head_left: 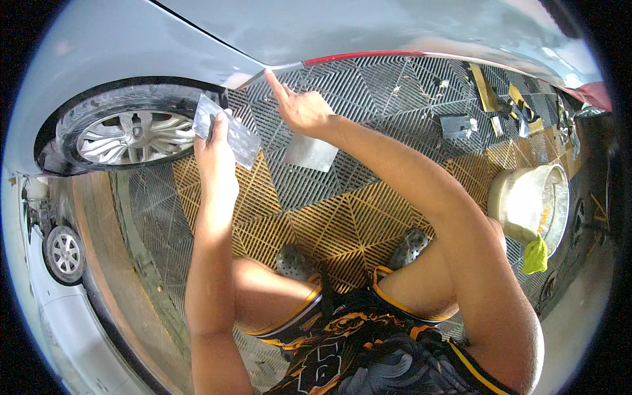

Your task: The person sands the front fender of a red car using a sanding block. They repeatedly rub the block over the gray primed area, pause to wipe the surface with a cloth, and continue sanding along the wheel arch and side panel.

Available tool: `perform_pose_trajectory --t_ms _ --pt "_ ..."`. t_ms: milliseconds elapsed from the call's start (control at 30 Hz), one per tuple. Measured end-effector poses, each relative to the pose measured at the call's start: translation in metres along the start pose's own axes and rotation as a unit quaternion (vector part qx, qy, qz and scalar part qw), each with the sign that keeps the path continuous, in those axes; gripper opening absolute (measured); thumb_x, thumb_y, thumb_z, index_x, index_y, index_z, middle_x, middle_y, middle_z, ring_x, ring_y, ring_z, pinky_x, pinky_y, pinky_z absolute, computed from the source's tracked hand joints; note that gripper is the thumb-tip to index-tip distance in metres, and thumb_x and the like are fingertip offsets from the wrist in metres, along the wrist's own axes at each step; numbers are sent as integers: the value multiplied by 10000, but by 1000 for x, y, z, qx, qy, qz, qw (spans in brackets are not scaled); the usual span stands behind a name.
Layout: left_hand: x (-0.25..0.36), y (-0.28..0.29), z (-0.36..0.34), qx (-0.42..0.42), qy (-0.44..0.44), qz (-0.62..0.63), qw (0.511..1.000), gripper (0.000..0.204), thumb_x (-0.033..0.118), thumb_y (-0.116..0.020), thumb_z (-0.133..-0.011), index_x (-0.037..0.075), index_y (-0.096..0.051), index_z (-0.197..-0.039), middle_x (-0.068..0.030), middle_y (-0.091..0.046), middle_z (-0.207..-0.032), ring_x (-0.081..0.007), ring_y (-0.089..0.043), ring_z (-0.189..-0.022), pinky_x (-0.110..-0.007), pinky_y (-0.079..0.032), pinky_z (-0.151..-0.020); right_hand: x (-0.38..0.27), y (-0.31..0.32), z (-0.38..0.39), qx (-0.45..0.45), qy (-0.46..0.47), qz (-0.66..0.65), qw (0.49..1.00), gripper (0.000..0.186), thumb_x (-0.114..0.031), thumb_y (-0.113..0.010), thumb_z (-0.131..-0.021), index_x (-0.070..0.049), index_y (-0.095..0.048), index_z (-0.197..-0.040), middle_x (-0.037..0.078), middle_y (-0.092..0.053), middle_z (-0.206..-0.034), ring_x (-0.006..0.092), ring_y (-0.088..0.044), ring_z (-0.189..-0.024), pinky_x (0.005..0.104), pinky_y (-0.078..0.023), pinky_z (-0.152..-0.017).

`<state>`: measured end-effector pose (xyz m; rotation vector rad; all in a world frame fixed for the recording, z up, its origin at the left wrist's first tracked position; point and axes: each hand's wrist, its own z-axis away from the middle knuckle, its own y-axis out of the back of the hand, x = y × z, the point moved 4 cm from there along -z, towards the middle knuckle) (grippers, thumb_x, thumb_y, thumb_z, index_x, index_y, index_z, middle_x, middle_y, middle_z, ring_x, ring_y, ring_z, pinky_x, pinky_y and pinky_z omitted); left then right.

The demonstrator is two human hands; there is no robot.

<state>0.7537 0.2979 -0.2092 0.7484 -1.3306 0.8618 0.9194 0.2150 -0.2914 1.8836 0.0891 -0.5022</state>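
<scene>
My left hand (216, 155) pinches a thin, greyish, see-through-looking sheet (243, 141) between thumb and fingers, beside the front of the car wheel (138, 137). My right hand (306, 112) reaches up with its index finger stretched out. That fingertip meets the lower edge of the pale blue-grey car body (197, 43), near the seam behind the wheel arch. The other fingers are curled in part, and I see nothing held in them. Below this hand a second pale grey square sheet (311, 154) lies on the floor.
Grey and yellow slatted tiles (355, 217) cover the floor. On my right stands a whitish bucket (517, 204) with a yellow-green cloth (535, 255) over its rim. Scraps of tape and paper (485, 91) lie far right. A red strip (362, 56) edges the car. Another car (79, 336) stands left.
</scene>
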Motion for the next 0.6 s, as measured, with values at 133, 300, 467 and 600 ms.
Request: perform_pose_trajectory --t_ms 133,300,467,600 --pt "-5 -1 -1 -17 -3 -28 999 364 230 -583 -1005 -24 -583 -1265 -100 -662 -1171 -180 -611 -1059 -328 -462 -941 3 -3 2 31 -5 -9 999 891 -142 -564 -904 -37 22 -1566 278 -592 -1288 278 -659 -562 390 -543 -474" --pt "-8 -5 -4 -56 6 -69 996 370 245 -590 -1004 -11 -586 -1271 -94 -672 -1168 -159 -622 -1039 -315 -475 -917 27 10 11 -72 7 114 991 959 -64 -573 -877 -109 75 -1583 255 -666 -1098 258 -684 -624 380 -559 -516" --pt "-10 -5 -9 -55 2 -71 996 395 273 -600 -998 -10 -581 -1273 -97 -660 -1198 -160 -620 -1042 -311 -475 -917 14 36 23 -172 -89 167 967 904 -125 -584 -884 51 2 -1549 211 -716 -906 253 -716 -696 364 -566 -585" --pt "-8 -5 -8 -46 -6 -96 994 431 280 -618 -987 1 -561 -1311 -97 -661 -1204 -165 -622 -1065 -321 -469 -946 5 35 29 -252 -191 129 940 1043 -180 -691 -796 141 -4 -1512 196 -734 -854 310 -730 -734 395 -582 -674"
